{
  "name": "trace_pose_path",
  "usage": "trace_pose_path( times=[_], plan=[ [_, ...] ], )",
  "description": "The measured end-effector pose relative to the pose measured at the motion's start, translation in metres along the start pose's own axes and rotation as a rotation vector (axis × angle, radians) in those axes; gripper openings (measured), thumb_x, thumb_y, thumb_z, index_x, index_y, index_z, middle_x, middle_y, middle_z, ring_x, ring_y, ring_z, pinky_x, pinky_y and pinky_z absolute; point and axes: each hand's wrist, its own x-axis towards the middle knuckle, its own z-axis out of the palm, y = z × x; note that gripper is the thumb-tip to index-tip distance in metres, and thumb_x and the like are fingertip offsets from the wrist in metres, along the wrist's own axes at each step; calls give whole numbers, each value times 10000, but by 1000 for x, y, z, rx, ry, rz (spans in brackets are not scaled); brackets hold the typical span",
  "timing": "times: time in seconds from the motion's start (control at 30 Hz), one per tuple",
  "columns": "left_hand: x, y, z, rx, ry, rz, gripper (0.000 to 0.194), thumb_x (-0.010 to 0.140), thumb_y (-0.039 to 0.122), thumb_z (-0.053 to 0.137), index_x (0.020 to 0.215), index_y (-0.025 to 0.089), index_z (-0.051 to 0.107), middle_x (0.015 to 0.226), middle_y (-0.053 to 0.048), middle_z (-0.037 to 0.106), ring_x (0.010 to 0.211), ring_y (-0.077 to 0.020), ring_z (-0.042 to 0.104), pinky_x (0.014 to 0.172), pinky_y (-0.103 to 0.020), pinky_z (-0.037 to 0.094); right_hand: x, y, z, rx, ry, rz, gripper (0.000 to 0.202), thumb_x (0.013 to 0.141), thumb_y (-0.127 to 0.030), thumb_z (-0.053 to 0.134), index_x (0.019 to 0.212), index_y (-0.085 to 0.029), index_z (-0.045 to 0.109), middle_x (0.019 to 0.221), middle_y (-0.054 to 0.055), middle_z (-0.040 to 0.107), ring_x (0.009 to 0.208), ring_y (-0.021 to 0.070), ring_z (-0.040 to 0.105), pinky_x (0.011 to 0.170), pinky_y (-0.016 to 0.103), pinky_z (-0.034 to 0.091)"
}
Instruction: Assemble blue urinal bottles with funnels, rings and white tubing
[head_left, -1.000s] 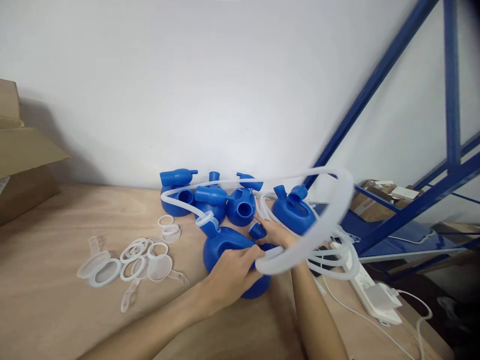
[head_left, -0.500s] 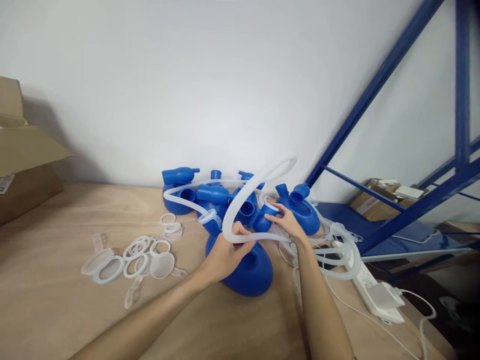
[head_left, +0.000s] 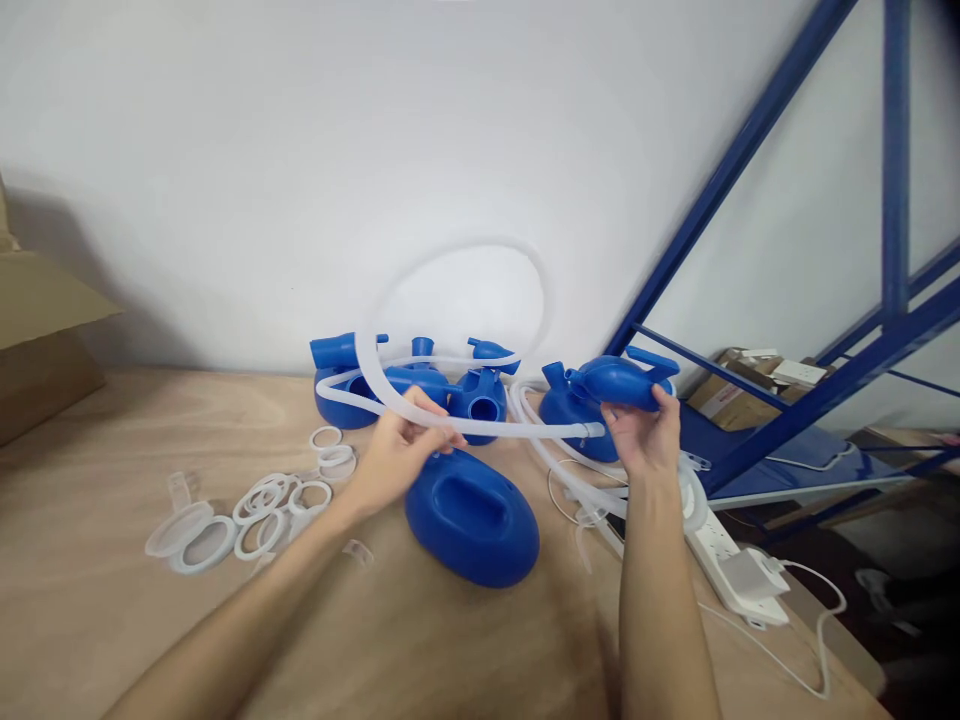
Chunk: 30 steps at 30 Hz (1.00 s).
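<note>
My left hand (head_left: 411, 440) pinches a translucent white hose (head_left: 510, 429), which loops high in front of the wall. One end of this hose, with a small clip, points right toward my right hand. My right hand (head_left: 645, 430) grips a blue bulb-shaped spout (head_left: 616, 382) from below; its narrow nozzle faces left. Between my forearms a blue urinal bottle (head_left: 476, 520) lies on the table, its handle recess facing up and its neck partly behind my left hand. More blue urinal bottles (head_left: 480, 410) stand by the wall, some with spouts on top.
White rings (head_left: 259, 500) and clear lids (head_left: 178, 530) lie at left on the wooden table (head_left: 300, 640). Coiled hoses (head_left: 577, 490) and a power strip (head_left: 731, 575) with cables are at right. Beyond stand a blue metal frame (head_left: 720, 180) and a cardboard box (head_left: 727, 390); another carton (head_left: 45, 330) is far left.
My right hand has lifted the blue spout up and to the right. My left hand has moved left and up with the hose, whose loop is wider. The front bottle has turned.
</note>
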Motion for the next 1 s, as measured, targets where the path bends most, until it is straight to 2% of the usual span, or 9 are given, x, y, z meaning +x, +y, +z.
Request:
trace_pose_path(
  times=[0.1, 0.23, 0.33, 0.4, 0.53, 0.6, 0.8, 0.9, 1.0],
  plan=[
    [11, 21, -28, -28, 219, 105, 236, 837, 330, 739, 925, 206, 559, 671, 30, 695, 632, -181, 719, 621, -302, 590, -15, 1, 25, -7, -102, 48, 297, 764, -408, 702, 1014, -250, 673, 1087, 26, 755, 1068, 229, 713, 829, 366, 628],
    [20, 39, -65, -51, 447, 240, 167, 873, 346, 705, 881, 216, 600, 616, 71, 523, 512, -104, 575, 530, -238, 543, -44, 20, 66, -89, -254, 134, 285, 785, -449, 668, 1008, -271, 676, 1142, 37, 764, 1189, 268, 679, 891, 410, 614],
    [21, 47, -86, -35, 514, 240, 173, 907, 366, 684, 884, 208, 617, 655, 63, 518, 520, -76, 558, 519, -198, 519, -76, 42, 98, -106, -325, 246, 385, 813, -611, 616, 1009, -285, 671, 1136, 57, 767, 1211, 310, 673, 924, 463, 602],
    [22, 49, -95, -10, 527, 185, 179, 920, 360, 674, 913, 189, 621, 658, 62, 547, 531, -67, 582, 542, -180, 524, -100, 54, 116, -102, -448, 355, 504, 829, -745, 528, 982, -290, 680, 1129, 78, 772, 1230, 341, 666, 973, 510, 581],
    [23, 47, -101, -13, 533, 90, 228, 866, 362, 725, 918, 168, 617, 644, 60, 562, 528, -82, 606, 524, -181, 556, -135, 69, 136, -70, -685, 476, 591, 814, -827, 488, 975, -299, 699, 1139, 84, 781, 1265, 360, 645, 1032, 530, 543],
    [25, 46, -99, -19, 508, 53, 250, 846, 373, 743, 921, 171, 618, 648, 57, 559, 540, -95, 620, 516, -194, 577, -142, 73, 139, -87, -631, 461, 594, 802, -811, 533, 1043, -293, 695, 1107, 75, 784, 1223, 350, 667, 988, 504, 567],
    [27, 29, -88, 38, 364, -103, 296, 837, 416, 763, 890, 160, 625, 684, 22, 603, 620, -125, 659, 600, -258, 642, -146, 85, 136, -158, -271, 350, 532, 812, -695, 662, 1129, -267, 642, 1028, 41, 790, 981, 298, 743, 732, 389, 622],
    [27, 18, -86, 163, 288, -132, 310, 874, 457, 718, 901, 160, 634, 701, 3, 612, 671, -162, 686, 705, -344, 666, -147, 84, 136, -191, -164, 321, 466, 853, -701, 625, 1015, -264, 624, 773, 8, 750, 677, 233, 713, 575, 338, 578],
    [24, 10, -85, 500, 348, -22, 375, 887, 423, 696, 1150, 161, 638, 904, -66, 679, 862, -264, 730, 858, -497, 643, -145, 80, 136, -217, -162, 331, 510, 870, -768, 554, 871, -259, 579, 539, -24, 619, 465, 194, 600, 442, 308, 484]
  ],
)
